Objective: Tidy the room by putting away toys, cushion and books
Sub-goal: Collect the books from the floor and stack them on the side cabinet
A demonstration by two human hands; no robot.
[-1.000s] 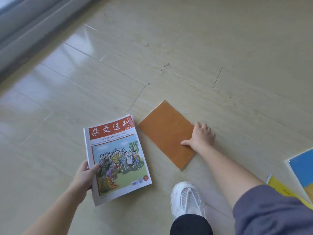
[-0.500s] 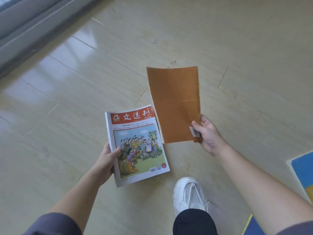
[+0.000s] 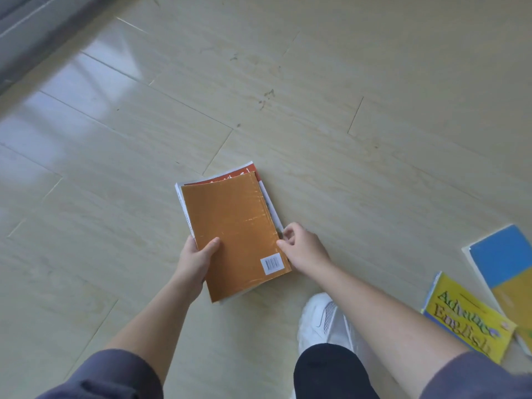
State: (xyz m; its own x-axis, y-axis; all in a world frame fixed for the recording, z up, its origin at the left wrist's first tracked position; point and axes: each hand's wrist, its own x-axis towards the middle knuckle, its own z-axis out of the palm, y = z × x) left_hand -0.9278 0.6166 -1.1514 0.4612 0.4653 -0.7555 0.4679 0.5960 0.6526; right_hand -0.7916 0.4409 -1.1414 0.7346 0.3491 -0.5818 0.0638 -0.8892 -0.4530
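An orange-brown book (image 3: 234, 228) with a white barcode label lies back-up on top of a magazine (image 3: 250, 170), whose red-and-white top edge shows above it. My left hand (image 3: 195, 262) grips the pair at their left edge, thumb on the orange cover, holding them above the floor. My right hand (image 3: 302, 249) touches the right edge of the stack with curled fingers; whether it pinches the edge is hard to tell.
A yellow English book (image 3: 466, 321) and a blue-and-yellow book (image 3: 506, 260) lie on the pale wood floor (image 3: 345, 82) at the lower right. My white shoe (image 3: 322, 321) stands just below the stack. A grey window sill or wall base (image 3: 34, 30) runs along the upper left.
My right hand lifted the orange book off the floor and laid it on the magazine. My left hand brought the magazine towards the middle and now holds both.
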